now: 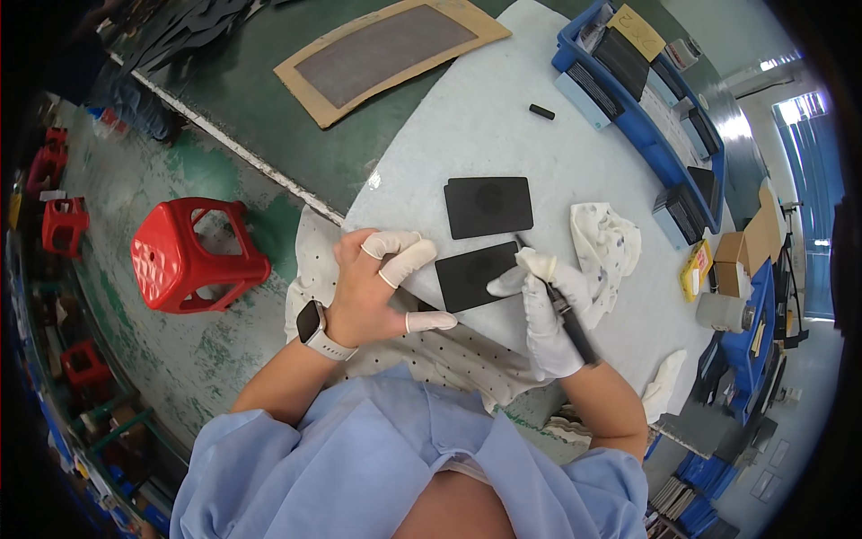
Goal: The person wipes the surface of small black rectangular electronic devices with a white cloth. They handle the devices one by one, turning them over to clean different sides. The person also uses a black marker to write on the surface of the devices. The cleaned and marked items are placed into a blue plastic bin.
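A flat black rectangular piece (471, 277) lies at a slant near the table's front edge. My left hand (373, 283), with white finger cots on thumb and fingers, spans its short left edge. A fingertip and the thumb rest at its two left corners. In a white glove, my right hand (546, 310) grips a slim black pen-shaped tool (567, 322). The tool's thin tip points away from me, by the piece's upper right corner; its exact kind is unclear. A second black piece (489, 207) lies just beyond, seemingly atop another.
A crumpled white cloth (603, 251) lies right of my right hand. Farther off are a small black stick (541, 111) and a blue tray (648, 135) of dark pieces. A brown-framed panel (386, 56) lies at the back; a red stool (197, 254) stands left.
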Demonstrator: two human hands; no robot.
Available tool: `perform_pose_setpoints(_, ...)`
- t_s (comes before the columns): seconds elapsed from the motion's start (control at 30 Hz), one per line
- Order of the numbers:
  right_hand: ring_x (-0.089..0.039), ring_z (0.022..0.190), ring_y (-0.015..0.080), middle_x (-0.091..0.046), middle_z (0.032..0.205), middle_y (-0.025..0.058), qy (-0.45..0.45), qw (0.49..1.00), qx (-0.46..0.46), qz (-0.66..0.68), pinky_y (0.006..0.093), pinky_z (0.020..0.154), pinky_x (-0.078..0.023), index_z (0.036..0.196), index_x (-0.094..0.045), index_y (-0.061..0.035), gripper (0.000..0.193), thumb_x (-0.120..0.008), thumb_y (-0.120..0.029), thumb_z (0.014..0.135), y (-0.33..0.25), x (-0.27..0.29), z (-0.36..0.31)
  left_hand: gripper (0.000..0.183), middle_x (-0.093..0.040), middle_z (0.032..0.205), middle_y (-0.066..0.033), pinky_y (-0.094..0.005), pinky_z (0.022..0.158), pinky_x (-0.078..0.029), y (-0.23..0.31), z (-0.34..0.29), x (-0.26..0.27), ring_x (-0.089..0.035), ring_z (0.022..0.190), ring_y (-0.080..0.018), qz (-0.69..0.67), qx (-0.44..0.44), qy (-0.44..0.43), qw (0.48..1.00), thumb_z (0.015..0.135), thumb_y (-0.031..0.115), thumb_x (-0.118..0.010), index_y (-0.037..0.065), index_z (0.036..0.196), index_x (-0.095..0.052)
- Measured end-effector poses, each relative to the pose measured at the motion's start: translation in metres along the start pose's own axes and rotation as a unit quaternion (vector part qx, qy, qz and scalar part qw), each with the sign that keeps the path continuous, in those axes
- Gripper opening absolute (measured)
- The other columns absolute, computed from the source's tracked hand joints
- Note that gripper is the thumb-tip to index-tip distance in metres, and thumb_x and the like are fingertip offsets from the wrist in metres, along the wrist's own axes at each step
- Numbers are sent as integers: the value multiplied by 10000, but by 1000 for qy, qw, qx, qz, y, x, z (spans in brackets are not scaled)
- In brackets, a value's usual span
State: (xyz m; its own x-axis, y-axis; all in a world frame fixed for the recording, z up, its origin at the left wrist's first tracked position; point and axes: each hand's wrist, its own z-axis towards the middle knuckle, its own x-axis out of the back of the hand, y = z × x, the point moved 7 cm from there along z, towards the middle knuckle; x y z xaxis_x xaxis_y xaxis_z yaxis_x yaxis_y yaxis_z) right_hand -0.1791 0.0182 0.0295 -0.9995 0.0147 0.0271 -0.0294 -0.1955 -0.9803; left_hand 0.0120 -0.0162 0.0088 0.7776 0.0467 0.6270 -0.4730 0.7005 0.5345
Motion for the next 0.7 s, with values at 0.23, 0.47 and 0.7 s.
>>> perform_pose_setpoints(0.23,-563,899,372,-611,952,126,-173,928,173,-279,411,749,-485,1234,-479,-48,529,-654,-41,735,-14,-32,9,800,-564,1117,-35,-382,902,-315,-1,-1,-2,-453,1010,-253,9,0,-3,1000,516,532,-859,120,1153,-607)
perform_pose_setpoints(0.47,-570,856,336,-602,858,116,-221,923,144,-279,406,719,-477,1240,-487,-33,514,-627,-24,746,-13,-49,22,824,-566,1121,-42,-379,903,-319,-3,0,-1,-462,1011,-254,-7,10,-2,1000,514,525,-868,117,1170,-582)
perform_pose_setpoints(0.7,-574,722,240,-623,855,93,-100,981,33,-164,365,694,-470,1270,-568,-67,414,-636,-256,909,-10,-13,29,823,-577,1130,-50,-376,900,-322,0,0,0,-468,1006,-249,7,15,-7,1000,530,537,-859,112,1175,-573)
